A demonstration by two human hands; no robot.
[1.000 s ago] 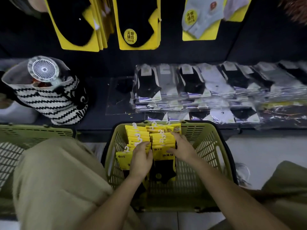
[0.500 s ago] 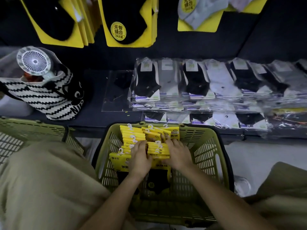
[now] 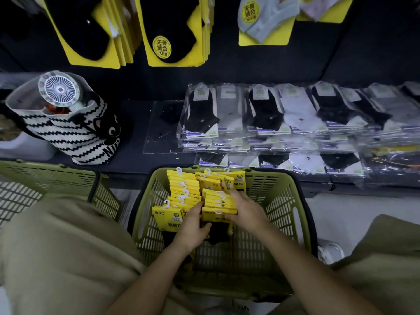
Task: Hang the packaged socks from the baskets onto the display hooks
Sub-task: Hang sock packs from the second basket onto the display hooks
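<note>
I am judging the task as somewhere in its middle. Yellow packs [image 3: 172, 30] are hanging on the wall well beyond the hands, though the display hooks are hiding behind them, and I cannot tell which packs belong to this job. Plenty is waiting: the packaged socks [image 3: 184, 189] are standing in two rows inside the green basket [image 3: 281, 212] directly under both hands, white hangers pointing up. I am reading this as the gathering step. The left hand [image 3: 193, 226] is digging its fingers into the gap between the rows, thumb curling against the near end of the right-side row. The right hand [image 3: 246, 211] is wrapping that same row from the other side, fingers bending over the tops. Both are gripping packs, and nothing is lifted clear yet. A second basket [image 3: 45, 178] is sitting off beyond the left hand.
</note>
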